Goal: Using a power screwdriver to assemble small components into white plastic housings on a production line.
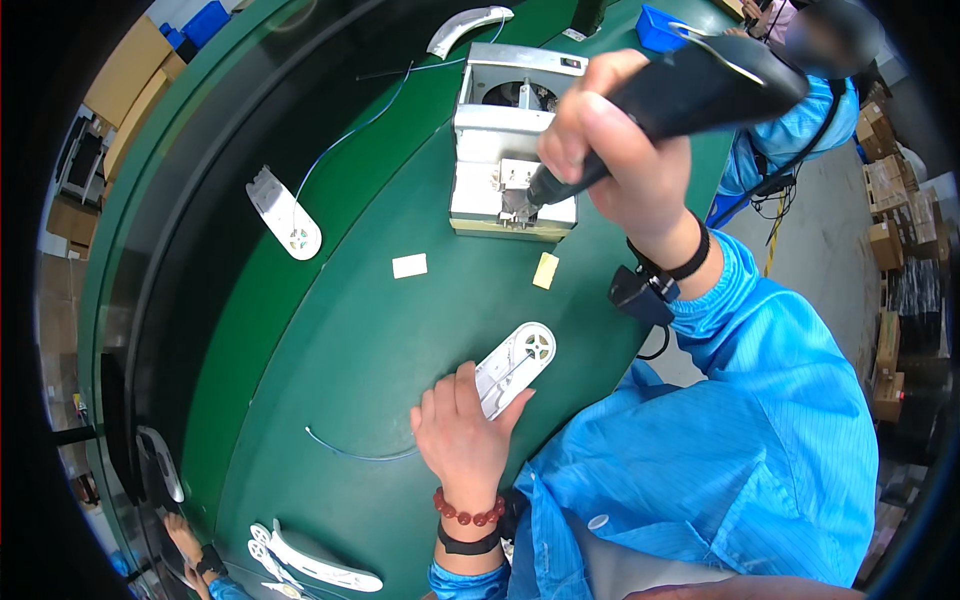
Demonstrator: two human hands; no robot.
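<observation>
My right hand is wrapped round a black electric screwdriver, tilted so its bit end reaches the front of a screw feeder. Whether the bit carries a screw is too small to see. Lower down, my left hand grips a long white plastic housing on the green table. Its rounded end, with a spoked ring, points away from me to the right. A thin blue cable trails leftward from beside my left hand; the palm and fingers hide the housing's near end.
Two paper pieces, white and yellow, lie near the feeder. On the green belt rest another white housing with a blue cable and a curved white part. More white parts lie lower left, near another person's hand.
</observation>
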